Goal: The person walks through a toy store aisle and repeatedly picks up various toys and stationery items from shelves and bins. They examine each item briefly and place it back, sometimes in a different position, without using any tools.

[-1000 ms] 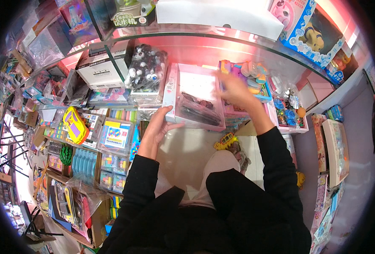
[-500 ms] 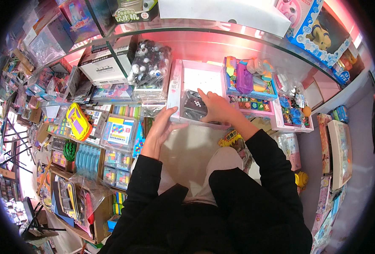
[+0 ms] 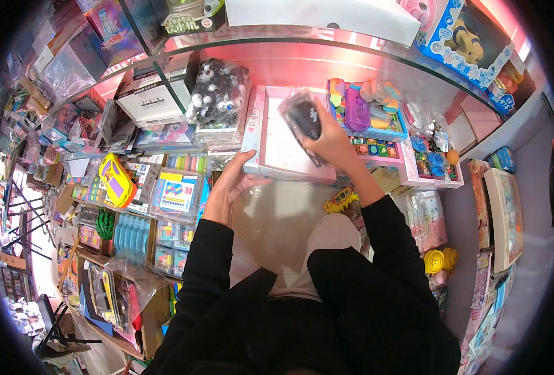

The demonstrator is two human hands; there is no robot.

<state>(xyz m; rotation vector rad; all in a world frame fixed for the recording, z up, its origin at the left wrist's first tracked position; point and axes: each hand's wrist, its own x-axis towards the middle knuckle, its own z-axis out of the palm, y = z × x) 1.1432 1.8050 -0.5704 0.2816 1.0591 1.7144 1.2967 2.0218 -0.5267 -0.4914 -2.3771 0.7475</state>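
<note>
My right hand (image 3: 327,140) grips a dark item in a clear plastic bag (image 3: 301,119), tilted above the shallow white-and-pink box (image 3: 277,150). My left hand (image 3: 230,181) grips that box by its front left corner. A bag of black-and-white balls (image 3: 216,100) sits beside the box on the left. Just right of it are a blue tray with colourful toys and a purple case (image 3: 357,109), a pink tray of small coloured pieces (image 3: 374,149) and a pink box of mixed trinkets (image 3: 433,162).
A glass shelf (image 3: 308,40) with boxed toys crosses above. Packed goods line the left, including a yellow car-shaped item (image 3: 117,181). A grey side wall (image 3: 533,187) and packaged toys (image 3: 503,219) stand at the right. My knees are over the floor (image 3: 271,206).
My right hand first reached into the box, then lifted the bagged dark item up toward the box's back and turned it more upright. My left hand stays at the box's corner.
</note>
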